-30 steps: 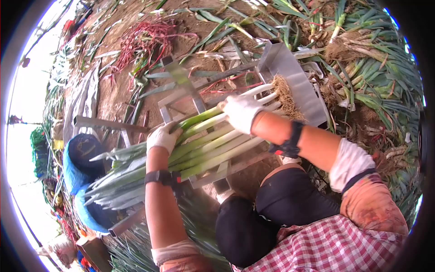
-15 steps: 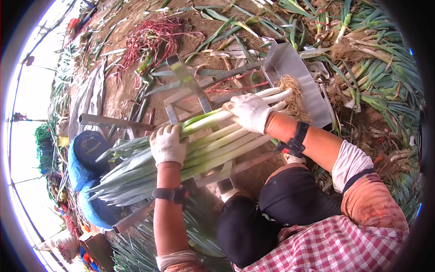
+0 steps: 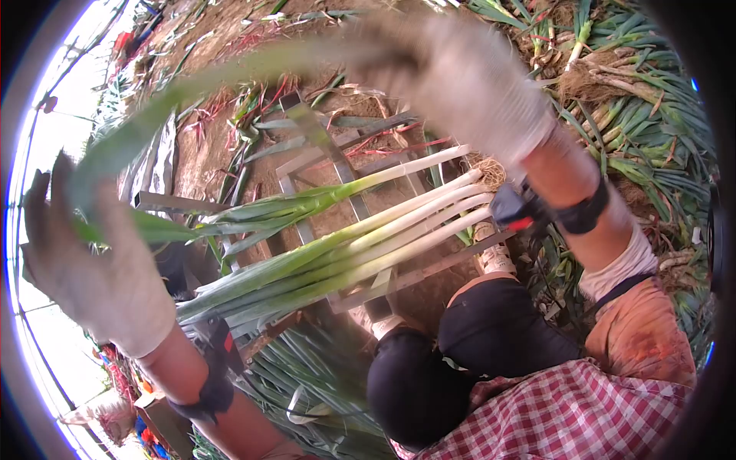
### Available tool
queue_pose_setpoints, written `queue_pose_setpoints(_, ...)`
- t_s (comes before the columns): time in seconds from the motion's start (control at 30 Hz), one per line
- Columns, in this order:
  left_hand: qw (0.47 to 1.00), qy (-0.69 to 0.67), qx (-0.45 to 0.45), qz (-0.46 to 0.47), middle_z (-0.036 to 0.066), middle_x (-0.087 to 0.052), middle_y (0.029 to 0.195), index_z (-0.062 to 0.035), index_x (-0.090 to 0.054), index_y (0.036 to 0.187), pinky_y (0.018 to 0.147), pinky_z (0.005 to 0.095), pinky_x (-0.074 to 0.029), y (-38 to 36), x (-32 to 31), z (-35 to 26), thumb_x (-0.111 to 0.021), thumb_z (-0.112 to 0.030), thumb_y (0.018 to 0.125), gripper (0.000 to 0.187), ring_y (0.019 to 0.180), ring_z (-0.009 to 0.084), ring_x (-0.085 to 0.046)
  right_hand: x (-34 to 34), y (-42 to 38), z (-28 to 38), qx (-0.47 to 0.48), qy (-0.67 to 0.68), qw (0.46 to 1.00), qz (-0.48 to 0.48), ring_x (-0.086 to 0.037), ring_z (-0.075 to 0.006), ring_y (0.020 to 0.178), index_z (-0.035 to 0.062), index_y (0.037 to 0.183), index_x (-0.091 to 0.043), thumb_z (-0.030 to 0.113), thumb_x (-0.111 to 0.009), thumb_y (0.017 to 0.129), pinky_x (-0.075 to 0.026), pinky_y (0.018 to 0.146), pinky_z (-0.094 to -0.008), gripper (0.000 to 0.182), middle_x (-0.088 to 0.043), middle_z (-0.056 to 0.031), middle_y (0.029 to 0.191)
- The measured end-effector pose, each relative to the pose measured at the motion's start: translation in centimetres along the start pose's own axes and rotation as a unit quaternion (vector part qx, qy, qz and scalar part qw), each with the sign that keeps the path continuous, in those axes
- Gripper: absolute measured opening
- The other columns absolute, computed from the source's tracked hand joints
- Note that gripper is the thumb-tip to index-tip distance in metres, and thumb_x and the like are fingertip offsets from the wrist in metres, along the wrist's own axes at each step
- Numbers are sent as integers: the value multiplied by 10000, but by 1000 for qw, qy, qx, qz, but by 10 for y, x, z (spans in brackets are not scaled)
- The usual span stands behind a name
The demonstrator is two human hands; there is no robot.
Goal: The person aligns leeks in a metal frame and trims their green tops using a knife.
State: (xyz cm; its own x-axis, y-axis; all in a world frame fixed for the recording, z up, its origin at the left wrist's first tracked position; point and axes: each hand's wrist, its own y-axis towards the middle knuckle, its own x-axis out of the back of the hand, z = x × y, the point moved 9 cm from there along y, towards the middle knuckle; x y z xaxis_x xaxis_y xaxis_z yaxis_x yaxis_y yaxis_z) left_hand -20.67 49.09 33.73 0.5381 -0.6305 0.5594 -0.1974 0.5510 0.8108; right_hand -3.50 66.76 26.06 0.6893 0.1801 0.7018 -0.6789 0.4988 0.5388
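Observation:
Both of my hands wear whitish gloves with dark fingers and are raised close to the camera. A long green leek leaf [image 3: 230,73], blurred, stretches between them. At its right end, my right hand [image 3: 468,84] is smeared by motion, its fingers closed on the leaf. My left hand [image 3: 103,268] is at the far left, fingers spread, with the leaf's other end against them. Below, several leeks [image 3: 383,238] lie side by side across a metal frame [image 3: 318,138], white stems and roots to the right. One leek [image 3: 406,167] lies a little apart above them.
Piles of leeks [image 3: 644,115] with roots cover the ground on the right. Red ties [image 3: 253,100] and leaf scraps litter the soil behind the frame. More green leaves [image 3: 330,383] lie beside my knees [image 3: 506,330].
Both hands have lifted off the leeks on the frame. My left hand moved left and toward the camera, my right hand up. A long green leaf now spans them; the bundle lies spread on the frame.

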Motion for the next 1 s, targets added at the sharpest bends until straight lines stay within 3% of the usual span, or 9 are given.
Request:
queue_pose_setpoints(0.03, 989, -77, 5, -128, 128, -600, 1068, -88, -617, 1120, 860, 362, -471, 1, 21, 0, -636, -264, 831, 339, 976, 259, -579, 26, 8, -2, 20, -8, 998, -57, -619, -191, 740, 118, 1013, -635, 388, -595, 853, -489, 714, -314, 316, -646, -53, 811)
queue_pose_setpoints(0.1, 960, -239, 145, 7, 130, -605, 1054, -66, -612, 1106, 805, 343, -482, -28, -34, 12, -629, -172, 832, 293, 885, 224, -613, 70, 19, -26, -195, 20, 979, -59, -574, -108, 637, 45, 1182, -536, 225, -557, 897, -491, 539, -194, 338, -639, -45, 835)
queue_pose_setpoints(0.17, 960, -172, -47, 216, 110, -594, 1121, -100, -604, 1114, 822, 347, -488, -60, -110, -23, -635, -186, 817, 311, 954, 236, -612, 112, 9, -52, -217, 56, 965, -137, -547, -71, 584, -17, 1210, -509, 163, -547, 910, -493, 482, -161, 352, -621, -36, 807)
queue_pose_setpoints(0.37, 829, -29, -143, 539, 86, -336, 1450, -211, -320, 1410, 1116, 482, -81, -190, -236, -60, -623, -447, 781, 737, 1358, 254, -269, 210, -88, -233, -339, 36, 927, -156, -586, -109, 728, 91, 1113, -613, 347, -615, 861, -484, 673, -242, 360, -619, -11, 751)
queue_pose_setpoints(0.47, 807, -57, -126, 575, 89, -488, 1298, -230, -468, 1299, 1087, 477, -198, -210, -256, -60, -684, -423, 726, 642, 1245, 268, -414, 196, -168, -290, -548, -178, 814, -68, -588, -144, 826, 170, 1332, -471, 354, -618, 848, -458, 805, -312, 538, -636, -38, 867)
queue_pose_setpoints(0.5, 760, -72, -86, 640, 83, -535, 1229, -233, -534, 1240, 1078, 476, -229, -222, -262, -58, -704, -408, 709, 585, 1201, 268, -457, 186, -188, -308, -495, -198, 845, -55, -578, -167, 693, 148, 1323, -469, 246, -637, 830, -485, 607, -309, 530, -616, -66, 851)
queue_pose_setpoints(0.57, 778, -55, -120, 614, 77, -586, 1087, -226, -615, 1110, 1037, 461, -297, -218, -254, -63, -721, -361, 698, 446, 1057, 269, -546, 183, -232, -348, -474, -224, 851, -20, -578, -262, 1034, 136, 1357, -418, 255, -614, 834, -452, 880, -344, 572, -558, -169, 1226)
queue_pose_setpoints(0.83, 747, -199, -152, 617, 75, -598, 1096, -211, -580, 1150, 801, 394, -490, -248, -224, -77, -599, -171, 805, 348, 964, 300, -592, 74, -134, -53, -269, 17, 962, 50, -621, -134, 812, 67, 1226, -519, 174, -581, 875, -499, 753, -260, 373, -644, -54, 1000)
queue_pose_setpoints(1.0, 761, -269, -211, 552, 65, -624, 1042, -199, -568, 1179, 908, 397, -420, -247, -211, -84, -542, -93, 793, 401, 963, 263, -595, -53, -162, -46, -237, 133, 938, 217, -567, -317, 1024, 52, 1227, -503, 203, -523, 900, -452, 878, -385, 360, -551, -163, 1155)
